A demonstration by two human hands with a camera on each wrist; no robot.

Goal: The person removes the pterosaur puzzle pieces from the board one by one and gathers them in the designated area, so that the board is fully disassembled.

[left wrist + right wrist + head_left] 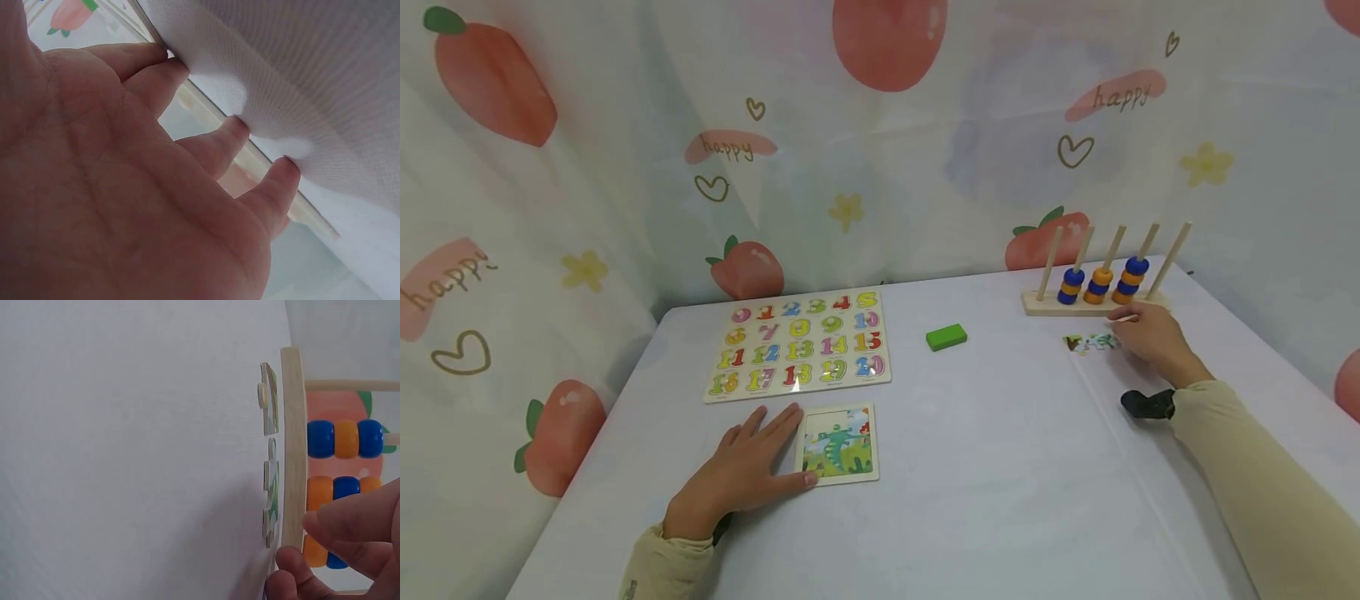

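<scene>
My left hand lies with fingers spread at the left edge of a small square picture puzzle showing a green crocodile-like figure; the thumb is at its lower left corner. In the left wrist view, the left fingertips press on the white cloth. At the right, my right hand reaches down beside loose puzzle pieces, seen edge-on in the right wrist view. Its thumb and fingers are apart, close to the wooden base of the bead rack, and nothing shows between them.
The bead rack has upright pegs, with blue and orange beads on three of them. A number board lies beyond the left hand. A green block sits mid-table. Printed cloth hangs behind the table.
</scene>
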